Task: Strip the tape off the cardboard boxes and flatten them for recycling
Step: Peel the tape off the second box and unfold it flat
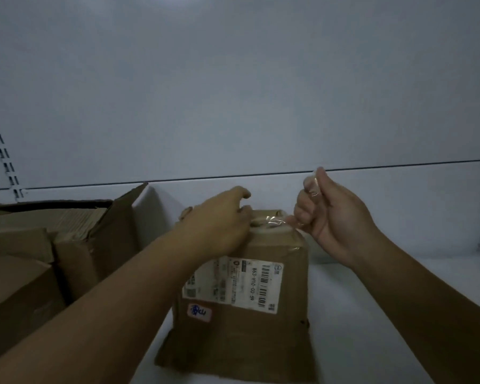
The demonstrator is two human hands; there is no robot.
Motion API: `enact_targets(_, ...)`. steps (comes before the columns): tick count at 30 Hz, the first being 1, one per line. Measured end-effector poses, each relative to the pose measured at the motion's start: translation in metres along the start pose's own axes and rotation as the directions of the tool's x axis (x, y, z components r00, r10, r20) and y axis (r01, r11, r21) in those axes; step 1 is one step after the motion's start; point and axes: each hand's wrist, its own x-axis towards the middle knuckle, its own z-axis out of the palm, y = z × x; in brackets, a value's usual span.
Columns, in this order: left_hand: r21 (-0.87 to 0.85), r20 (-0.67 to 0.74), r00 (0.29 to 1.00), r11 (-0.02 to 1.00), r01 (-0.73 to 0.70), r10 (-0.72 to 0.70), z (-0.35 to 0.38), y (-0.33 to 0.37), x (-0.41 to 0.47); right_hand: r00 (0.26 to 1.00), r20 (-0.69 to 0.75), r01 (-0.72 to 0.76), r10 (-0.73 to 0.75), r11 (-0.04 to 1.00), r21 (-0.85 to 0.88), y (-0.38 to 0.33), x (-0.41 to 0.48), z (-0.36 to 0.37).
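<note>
A brown cardboard box [261, 342] with a white shipping label [233, 284] stands on the white shelf [372, 314] in front of me. My left hand [219, 220] presses down on the box's far top edge, fingers curled over it. My right hand [324, 214] is closed on a strip of clear tape [277, 221], held just right of and above the box top. The tape stretches from the box's top to my fingers, partly lifted off the cardboard. More clear tape clings to my right fingertips.
Several larger cardboard boxes [39, 259] are stacked at the left, one with an open flap [128, 200] close to my left forearm. A white back panel [233, 92] rises behind the shelf. Slotted shelf uprights [3, 151] run along the left and right edges.
</note>
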Motion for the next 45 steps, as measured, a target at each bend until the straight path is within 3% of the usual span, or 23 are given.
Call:
enact_targets(2, 0.010, 0.128, 0.992, 1.000, -0.007, 0.006, 0.008, -0.001, 0.005, 0.987, -0.114, 0.108, -0.112, 0.993, -0.044, -0.015, 0.001, -0.005)
enact_targets(5, 0.012, 0.214, 0.975, 0.998, -0.065, 0.061, 0.003, -0.009, 0.006, 0.943, -0.242, 0.242, -0.227, 0.970, 0.034, -0.050, 0.000, -0.024)
enact_targets(6, 0.018, 0.237, 0.970, 0.998, -0.068, 0.062, 0.001, -0.011, 0.006, 0.917, -0.260, 0.306, -0.301, 0.952, -0.024, -0.060, -0.003, -0.031)
enact_targets(8, 0.030, 0.265, 0.963, 0.998, -0.051, 0.041, -0.001, -0.013, 0.006, 0.857, -0.194, 0.414, -0.478, 0.862, -0.294, -0.067, -0.011, -0.037)
enact_targets(10, 0.020, 0.257, 0.966, 0.999, -0.040, 0.034, 0.001, -0.012, 0.006, 0.840, 0.028, 0.460, -0.542, 0.682, -0.569, -0.058, -0.021, -0.029)
enact_targets(13, 0.055, 0.197, 0.980, 0.998, -0.043, 0.031, 0.006, -0.009, 0.005, 0.821, 0.466, 0.559, -0.328, 0.297, -0.775, -0.033, -0.035, -0.012)
enact_targets(15, 0.069, 0.189, 0.981, 0.997, -0.045, 0.032, 0.007, -0.008, 0.004, 0.760, 0.638, 0.649, -0.123, 0.082, -0.757, -0.022, -0.041, -0.005)
enact_targets(19, 0.072, 0.211, 0.976, 0.996, -0.059, 0.042, 0.005, -0.008, -0.001, 0.726, 0.683, 0.679, 0.085, 0.070, -0.731, -0.013, -0.042, 0.003)
enact_targets(27, 0.047, 0.191, 0.982, 0.999, 0.001, -0.010, 0.007, -0.008, 0.001, 0.753, 0.654, 0.657, 0.076, -0.144, -0.740, -0.004, -0.050, 0.007)
enact_targets(31, 0.079, 0.198, 0.980, 0.997, 0.004, -0.019, 0.009, -0.010, 0.006, 0.766, 0.642, 0.634, -0.014, -0.143, -0.760, 0.001, -0.049, 0.006)
enact_targets(38, 0.123, 0.214, 0.977, 0.992, -0.018, -0.009, 0.007, -0.007, 0.008, 0.755, 0.655, 0.648, -0.011, -0.134, -0.749, 0.004, -0.047, 0.002)
enact_targets(42, 0.149, 0.212, 0.977, 0.988, -0.032, 0.000, 0.007, -0.006, 0.009, 0.756, 0.655, 0.655, -0.018, 0.036, -0.755, 0.002, -0.046, 0.000)
enact_targets(45, 0.148, 0.205, 0.978, 0.989, -0.006, -0.025, 0.008, -0.008, 0.010, 0.756, 0.646, 0.654, -0.103, 0.162, -0.739, -0.006, -0.047, -0.003)
